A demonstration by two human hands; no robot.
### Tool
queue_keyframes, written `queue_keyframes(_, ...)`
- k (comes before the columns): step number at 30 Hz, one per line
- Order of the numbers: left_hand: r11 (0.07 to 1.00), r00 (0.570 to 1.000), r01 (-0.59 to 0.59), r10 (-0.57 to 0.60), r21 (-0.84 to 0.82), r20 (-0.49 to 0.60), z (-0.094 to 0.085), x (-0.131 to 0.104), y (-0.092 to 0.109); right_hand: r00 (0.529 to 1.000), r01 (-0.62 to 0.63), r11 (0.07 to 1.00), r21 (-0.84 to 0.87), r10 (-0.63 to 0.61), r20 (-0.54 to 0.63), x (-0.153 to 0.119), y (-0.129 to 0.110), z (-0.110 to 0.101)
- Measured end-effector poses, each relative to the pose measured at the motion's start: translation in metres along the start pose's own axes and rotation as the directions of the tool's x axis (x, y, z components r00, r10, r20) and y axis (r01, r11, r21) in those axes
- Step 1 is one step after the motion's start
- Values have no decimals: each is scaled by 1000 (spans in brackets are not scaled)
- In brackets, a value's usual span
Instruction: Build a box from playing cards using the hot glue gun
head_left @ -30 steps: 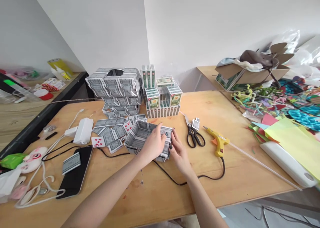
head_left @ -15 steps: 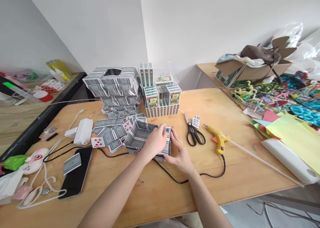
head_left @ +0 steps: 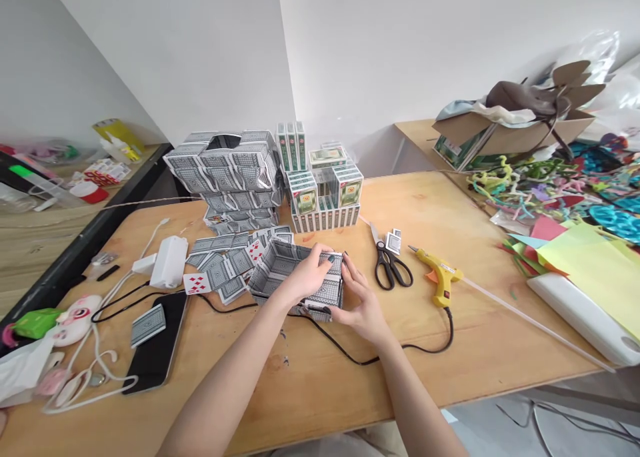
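Observation:
A shallow open box built of grey-backed playing cards (head_left: 273,280) lies on the table before me. My left hand (head_left: 309,275) reaches over it, thumb and fingers bent onto the cards at its right end; the fingertips are partly hidden. My right hand (head_left: 364,310) clasps that same end from outside, fingers at the far corner and thumb at the near one. Loose playing cards (head_left: 219,270) are spread just left of the box, a few face up. Behind them stands a stacked structure of the same cards (head_left: 235,180).
Boxed card decks (head_left: 325,220) stand behind the box. To the right lie black-handled scissors (head_left: 385,263) and a yellow glue gun (head_left: 443,280), whose black cord runs in front of the box. A phone (head_left: 159,350) and white charger (head_left: 169,262) lie left. Coloured paper (head_left: 585,263) is far right.
My left hand has shifted slightly left and up along the box's right end, showing more of the cards there. The right hand keeps its hold. The view has moved a little.

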State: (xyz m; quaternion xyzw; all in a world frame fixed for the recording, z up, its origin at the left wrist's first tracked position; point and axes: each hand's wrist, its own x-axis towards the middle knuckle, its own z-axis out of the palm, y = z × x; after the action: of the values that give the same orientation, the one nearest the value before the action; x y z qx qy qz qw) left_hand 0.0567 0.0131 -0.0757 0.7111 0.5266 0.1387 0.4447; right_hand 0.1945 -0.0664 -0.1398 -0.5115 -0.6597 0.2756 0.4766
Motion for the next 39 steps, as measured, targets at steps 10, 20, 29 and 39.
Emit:
queue_keyframes(10,995,986,-42,56,90,-159,17,-2,-6,996,-2,997,-80,9,94,1,0,-6)
queue_keyframes(20,987,982,-30,59,160,-178,19,-5,0,997,-12,963,-268,31,66,-24,-17,9)
queue_keyframes(29,986,973,-13,50,166,-224,16,-6,0,989,42,965,-257,-4,146,-12,-29,6)
queue_keyframes(39,978,964,-24,78,208,-254,17,-2,-2,988,-139,987,-75,143,56,-11,-31,-15)
